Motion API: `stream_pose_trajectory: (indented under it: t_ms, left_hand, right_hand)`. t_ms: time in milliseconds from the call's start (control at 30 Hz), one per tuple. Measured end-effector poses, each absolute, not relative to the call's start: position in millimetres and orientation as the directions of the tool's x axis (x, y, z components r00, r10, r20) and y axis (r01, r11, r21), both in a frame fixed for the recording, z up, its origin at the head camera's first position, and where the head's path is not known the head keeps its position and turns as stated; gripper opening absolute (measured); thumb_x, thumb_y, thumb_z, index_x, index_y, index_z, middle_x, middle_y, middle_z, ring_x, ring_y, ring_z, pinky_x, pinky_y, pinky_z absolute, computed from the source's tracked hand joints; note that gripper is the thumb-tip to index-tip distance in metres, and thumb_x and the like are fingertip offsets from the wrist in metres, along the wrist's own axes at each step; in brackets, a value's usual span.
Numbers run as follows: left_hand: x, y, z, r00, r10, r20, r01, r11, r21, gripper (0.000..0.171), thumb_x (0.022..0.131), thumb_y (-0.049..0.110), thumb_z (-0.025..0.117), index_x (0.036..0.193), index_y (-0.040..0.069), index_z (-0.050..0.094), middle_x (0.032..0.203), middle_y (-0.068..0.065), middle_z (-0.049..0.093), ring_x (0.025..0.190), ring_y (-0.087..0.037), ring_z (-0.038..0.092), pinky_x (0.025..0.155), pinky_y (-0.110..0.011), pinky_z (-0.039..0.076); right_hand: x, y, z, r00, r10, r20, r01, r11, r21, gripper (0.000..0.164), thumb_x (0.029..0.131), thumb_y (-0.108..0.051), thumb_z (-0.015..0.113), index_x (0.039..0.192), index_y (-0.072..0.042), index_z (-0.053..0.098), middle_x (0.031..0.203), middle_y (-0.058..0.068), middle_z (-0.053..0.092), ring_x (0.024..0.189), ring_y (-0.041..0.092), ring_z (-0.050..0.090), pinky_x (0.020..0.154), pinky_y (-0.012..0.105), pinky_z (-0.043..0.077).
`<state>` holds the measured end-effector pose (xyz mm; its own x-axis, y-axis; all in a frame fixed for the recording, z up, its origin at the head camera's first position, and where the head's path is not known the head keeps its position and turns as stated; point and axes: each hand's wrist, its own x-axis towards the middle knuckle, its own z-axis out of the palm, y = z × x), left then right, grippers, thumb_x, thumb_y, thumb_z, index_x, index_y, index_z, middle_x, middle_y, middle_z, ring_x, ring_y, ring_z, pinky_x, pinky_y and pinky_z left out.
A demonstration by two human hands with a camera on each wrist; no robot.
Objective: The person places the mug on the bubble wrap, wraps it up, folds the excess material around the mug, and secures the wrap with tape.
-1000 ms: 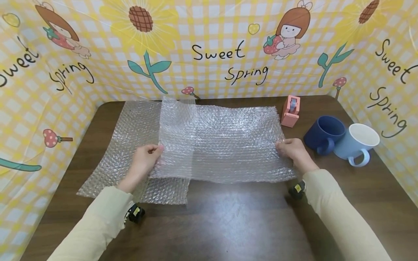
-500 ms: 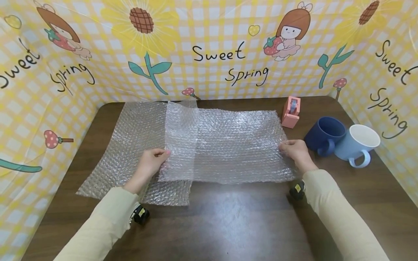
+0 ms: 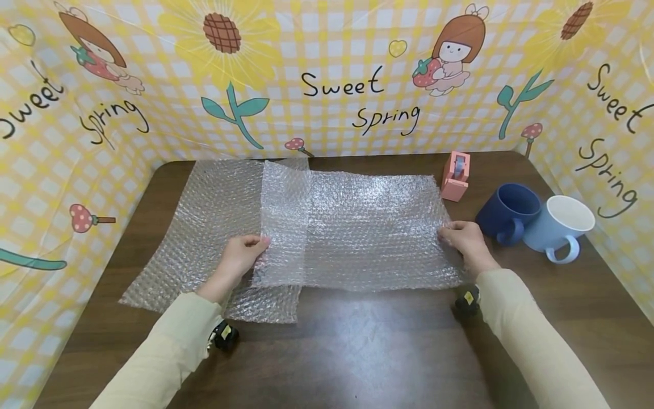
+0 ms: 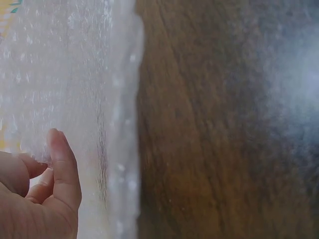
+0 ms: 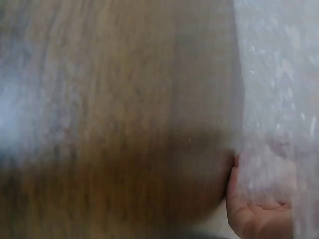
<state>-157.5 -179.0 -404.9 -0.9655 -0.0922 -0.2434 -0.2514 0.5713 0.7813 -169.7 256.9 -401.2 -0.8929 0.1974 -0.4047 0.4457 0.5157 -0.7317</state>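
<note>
A clear sheet of bubble wrap [image 3: 373,227] stretches between both hands in the head view. My left hand [image 3: 237,258] pinches its left edge between thumb and fingers; the left wrist view shows these fingers [image 4: 65,169] at the sheet's edge. My right hand [image 3: 466,241] pinches the right edge, and in the right wrist view part of that hand [image 5: 259,214] shows through the plastic. Under the held sheet's left end lies a second piece of bubble wrap [image 3: 204,216], flat on the brown wooden table [image 3: 347,352].
A pink tape dispenser [image 3: 455,184] stands at the back right. Beside my right hand are a dark blue mug [image 3: 495,213] and a light blue mug [image 3: 544,230], handles toward me. A yellow checked cloth [image 3: 337,34] walls the table's back and sides.
My left hand has moved to the right and slightly nearer, bringing the sheet's left edge with it. My right hand has shifted only slightly. The mugs and tape dispenser stay put.
</note>
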Motion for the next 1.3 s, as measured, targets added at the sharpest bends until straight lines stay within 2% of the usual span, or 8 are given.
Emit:
stream_pose_trajectory:
  t_ms: [133,267,433,533,700,833,1000,1300]
  left_hand:
    - [-157,-181,-407,-0.974,-0.089,-0.21,-0.223,0.55,0.805,0.04,0.095,0.028,0.06,0.106,-0.01,0.066,0.091,-0.016,0.069,0.07,-0.01,0.053,0.061,-0.02,0.043]
    - [-158,-181,-408,-0.972,-0.09,-0.217,-0.231,0.537,0.811,0.042,0.094,0.031,0.06,0.106,-0.009,0.067,0.086,-0.011,0.067,0.069,-0.01,0.052,0.06,-0.022,0.043]
    - [-158,-179,-408,-0.958,-0.098,-0.27,-0.279,0.537,0.796,0.039,0.097,0.026,0.056,0.113,-0.008,0.064,0.095,-0.014,0.067,0.071,-0.008,0.049,0.061,-0.022,0.042]
    - [-159,-179,-408,-0.955,-0.101,-0.277,-0.287,0.541,0.791,0.039,0.097,0.025,0.055,0.115,-0.008,0.064,0.097,-0.015,0.067,0.071,-0.007,0.048,0.061,-0.022,0.041]
    - [-159,-179,-409,-0.956,-0.106,-0.273,-0.285,0.547,0.787,0.038,0.097,0.025,0.055,0.116,-0.008,0.063,0.099,-0.016,0.067,0.072,-0.007,0.048,0.062,-0.021,0.041]
    - [-159,-179,-410,-0.955,-0.11,-0.276,-0.289,0.553,0.782,0.039,0.097,0.025,0.055,0.116,-0.008,0.063,0.103,-0.018,0.066,0.074,-0.009,0.049,0.063,-0.021,0.041]
    - [-159,-179,-411,-0.952,-0.115,-0.285,-0.3,0.55,0.779,0.039,0.098,0.026,0.055,0.116,-0.007,0.063,0.108,-0.02,0.065,0.079,-0.011,0.051,0.064,-0.021,0.041]
    - [-160,-178,-411,-0.949,-0.111,-0.296,-0.308,0.527,0.792,0.039,0.098,0.025,0.054,0.116,-0.008,0.062,0.095,-0.011,0.064,0.073,-0.009,0.049,0.062,-0.021,0.042]
  right_hand:
    - [-165,262,-395,-0.901,0.171,-0.398,0.428,0.502,-0.752,0.055,0.096,-0.031,0.048,0.137,0.006,0.044,0.14,0.027,0.044,0.12,0.036,0.045,0.103,0.053,0.041]
    - [-158,267,-388,-0.938,0.204,-0.281,0.347,0.522,-0.779,0.053,0.098,-0.03,0.047,0.135,0.007,0.047,0.133,0.027,0.051,0.11,0.026,0.054,0.092,0.036,0.048]
    - [-149,275,-382,-0.943,0.324,-0.075,0.197,0.362,-0.911,0.034,0.098,-0.022,0.051,0.119,0.003,0.06,0.089,-0.012,0.068,0.078,-0.006,0.058,0.072,0.009,0.046]
    - [-146,280,-381,-0.878,0.475,0.065,0.006,0.145,-0.989,0.015,0.097,-0.015,0.054,0.096,-0.008,0.067,0.073,-0.021,0.065,0.071,-0.007,0.061,0.069,0.007,0.048]
    - [-143,292,-383,-0.677,0.718,0.161,-0.228,0.004,-0.974,0.023,0.097,-0.01,0.053,0.08,-0.017,0.066,0.075,-0.013,0.067,0.074,0.001,0.062,0.075,0.01,0.047]
    - [-141,300,-386,-0.573,0.817,0.057,-0.092,0.005,-0.996,0.02,0.099,-0.015,0.048,0.085,-0.022,0.06,0.083,-0.015,0.059,0.086,0.0,0.055,0.088,0.014,0.041]
    - [-138,304,-389,-0.593,0.798,-0.107,0.149,-0.022,-0.989,0.014,0.1,-0.023,0.041,0.091,-0.027,0.051,0.096,-0.016,0.05,0.11,0.005,0.047,0.106,0.02,0.033]
    - [-139,321,-396,-0.723,0.602,-0.339,0.212,-0.273,-0.938,0.027,0.099,-0.026,0.047,0.078,-0.021,0.063,0.073,-0.017,0.062,0.083,-0.001,0.054,0.096,0.015,0.036]
